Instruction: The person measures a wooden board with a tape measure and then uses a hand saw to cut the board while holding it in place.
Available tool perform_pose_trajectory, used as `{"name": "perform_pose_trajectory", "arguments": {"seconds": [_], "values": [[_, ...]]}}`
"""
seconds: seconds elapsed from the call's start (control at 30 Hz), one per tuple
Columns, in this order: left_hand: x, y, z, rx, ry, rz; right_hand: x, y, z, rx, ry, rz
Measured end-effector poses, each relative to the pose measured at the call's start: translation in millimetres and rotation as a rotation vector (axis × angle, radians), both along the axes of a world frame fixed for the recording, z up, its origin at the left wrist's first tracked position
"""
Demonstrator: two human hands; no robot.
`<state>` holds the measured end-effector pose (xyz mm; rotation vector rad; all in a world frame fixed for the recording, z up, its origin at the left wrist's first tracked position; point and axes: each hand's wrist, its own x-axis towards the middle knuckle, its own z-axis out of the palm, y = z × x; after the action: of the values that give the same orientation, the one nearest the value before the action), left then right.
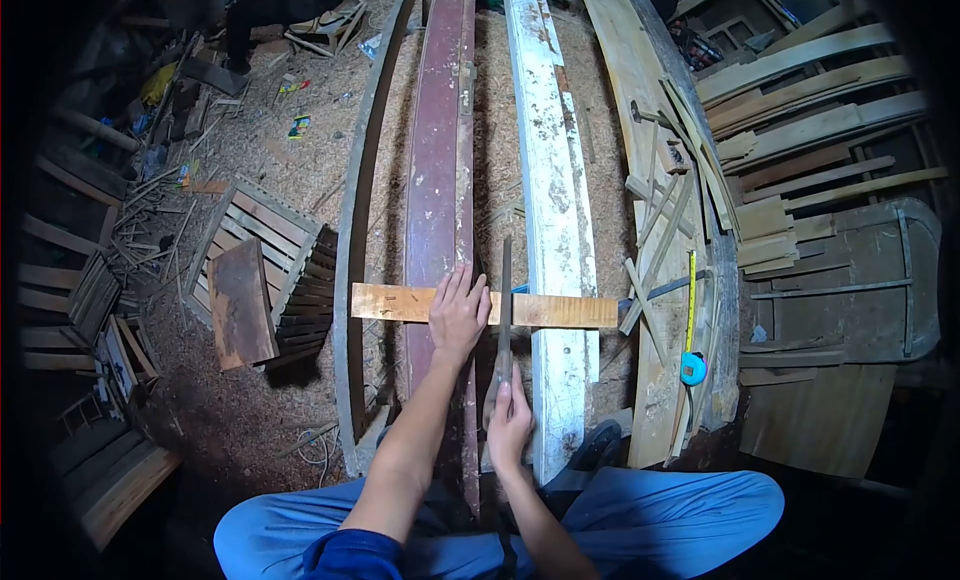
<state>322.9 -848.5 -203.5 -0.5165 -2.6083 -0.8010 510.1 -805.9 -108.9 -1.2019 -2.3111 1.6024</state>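
Observation:
A short light-brown board (575, 311) lies crosswise over a dark red beam (436, 170) and a worn white beam (556, 180). My left hand (459, 315) presses flat on the board near its middle, fingers pointing forward. Just to the right, my right hand (511, 415) is closed around the handle of a handsaw (506, 310). The narrow blade crosses over the board in the gap between the two beams, its tip pointing away from me. Whether the teeth have cut into the wood cannot be made out.
On the right plank (655, 400) lie thin wood strips and a blue tape measure (693, 368) with its yellow tape out. A slatted crate (240, 215) with a brown board stands at left. Stacked planks (800, 130) lie far right. Part of a person (265, 10) shows at upper left.

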Motion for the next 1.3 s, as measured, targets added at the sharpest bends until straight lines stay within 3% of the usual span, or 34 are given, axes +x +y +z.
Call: {"name": "perform_pose_trajectory", "arguments": {"seconds": [0.1,0.27,0.33,0.9,1.23,1.3], "values": [[2.8,-0.1,-1.3,0.020,-0.005,-0.011,-26.4,3.7,4.7,0.165,0.122,0.083],[2.5,-0.2,-0.2,0.045,-0.026,-0.006,-5.1,-0.2,8.0,0.236,0.111,0.104],[2.9,2.3,0.4,0.072,-0.034,0.001,-5.7,0.9,5.3,0.153,0.045,0.038],[1.5,3.4,-0.3,0.054,-0.027,0.022,2.4,1.7,4.2,0.278,0.123,0.072],[3.1,3.9,2.5,0.073,-0.039,0.022,-2.7,1.9,10.7,0.095,-0.035,0.016],[2.2,2.9,2.9,0.057,-0.035,0.019,-5.9,2.1,7.2,0.164,0.030,0.035]]}}
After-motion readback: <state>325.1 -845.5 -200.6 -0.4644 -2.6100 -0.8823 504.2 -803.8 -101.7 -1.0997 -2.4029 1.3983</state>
